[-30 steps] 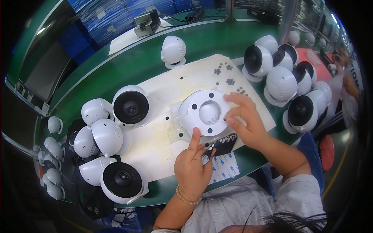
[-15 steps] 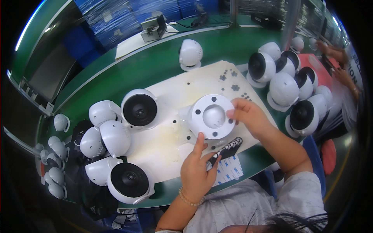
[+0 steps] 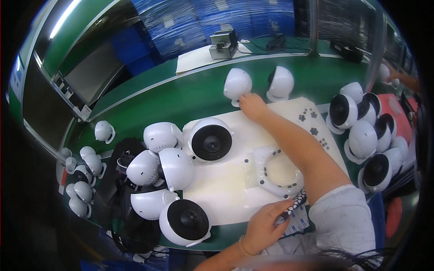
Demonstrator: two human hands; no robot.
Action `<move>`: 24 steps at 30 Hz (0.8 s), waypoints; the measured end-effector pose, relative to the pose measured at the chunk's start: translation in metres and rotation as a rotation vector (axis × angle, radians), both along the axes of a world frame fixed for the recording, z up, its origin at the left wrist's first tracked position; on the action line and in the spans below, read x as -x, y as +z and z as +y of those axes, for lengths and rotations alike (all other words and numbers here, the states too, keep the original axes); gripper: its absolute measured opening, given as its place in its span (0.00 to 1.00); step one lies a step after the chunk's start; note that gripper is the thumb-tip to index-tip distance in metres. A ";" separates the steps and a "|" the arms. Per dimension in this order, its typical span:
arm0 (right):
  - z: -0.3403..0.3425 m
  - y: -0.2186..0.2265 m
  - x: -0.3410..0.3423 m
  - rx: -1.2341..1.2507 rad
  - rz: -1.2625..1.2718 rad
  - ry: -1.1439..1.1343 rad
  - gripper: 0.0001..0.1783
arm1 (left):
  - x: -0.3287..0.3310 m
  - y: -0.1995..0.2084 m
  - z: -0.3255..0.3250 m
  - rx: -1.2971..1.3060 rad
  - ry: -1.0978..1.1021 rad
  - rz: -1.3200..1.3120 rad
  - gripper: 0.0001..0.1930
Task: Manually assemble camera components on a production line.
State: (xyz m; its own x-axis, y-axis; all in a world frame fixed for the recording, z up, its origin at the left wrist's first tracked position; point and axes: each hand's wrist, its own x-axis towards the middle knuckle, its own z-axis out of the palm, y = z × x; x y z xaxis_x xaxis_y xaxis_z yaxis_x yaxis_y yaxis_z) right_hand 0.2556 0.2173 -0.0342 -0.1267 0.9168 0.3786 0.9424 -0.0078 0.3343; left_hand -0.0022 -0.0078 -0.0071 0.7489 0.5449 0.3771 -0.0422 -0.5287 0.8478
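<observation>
My right hand (image 3: 253, 106) stretches over the board, its fingers closed at the base of a white round-headed camera (image 3: 238, 83) that stands upright on the green surface. Just right of it stands a second white camera (image 3: 280, 83), dark face turned left. Low in the view, my left hand (image 3: 267, 226) is closed on a black strip (image 3: 298, 198) with white rounded gaps. Partly under my right forearm lies a pale, see-through holder (image 3: 266, 178) with dark spots, on the cream board (image 3: 221, 198).
Several white cameras with black faces (image 3: 212, 142) crowd the board's left side. Another group (image 3: 362, 139) stands at right beside a red mat (image 3: 392, 110). Small dark pads (image 3: 313, 131) dot the board's far right corner. A metal box (image 3: 223, 45) sits at the back. Another person's arm (image 3: 404, 80) shows far right.
The camera held upside down between my hands now stands upright on the green surface, in my right hand. The holder under it is exposed. My view has shifted, moving the scene rightward and down.
</observation>
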 end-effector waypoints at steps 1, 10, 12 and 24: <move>0.003 -0.003 0.001 0.000 0.003 0.008 0.10 | 0.001 0.000 0.000 0.015 -0.010 0.023 0.20; -0.036 -0.004 -0.059 -0.080 0.502 -0.796 0.31 | -0.004 -0.003 -0.001 0.102 0.005 0.076 0.22; -0.043 0.000 -0.088 -0.146 0.369 -0.724 0.23 | -0.004 -0.003 0.001 0.055 -0.035 0.046 0.20; -0.190 0.106 0.004 -0.499 1.084 -0.110 0.12 | -0.003 0.005 -0.004 0.080 0.004 0.074 0.15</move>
State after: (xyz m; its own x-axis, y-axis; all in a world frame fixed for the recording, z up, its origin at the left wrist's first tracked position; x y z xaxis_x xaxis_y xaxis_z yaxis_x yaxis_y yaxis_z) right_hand 0.2521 0.0273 0.0719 0.5478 0.6242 0.5571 0.7180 -0.0090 -0.6960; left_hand 0.0007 -0.0120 -0.0025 0.7709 0.5739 0.2763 0.0238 -0.4595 0.8879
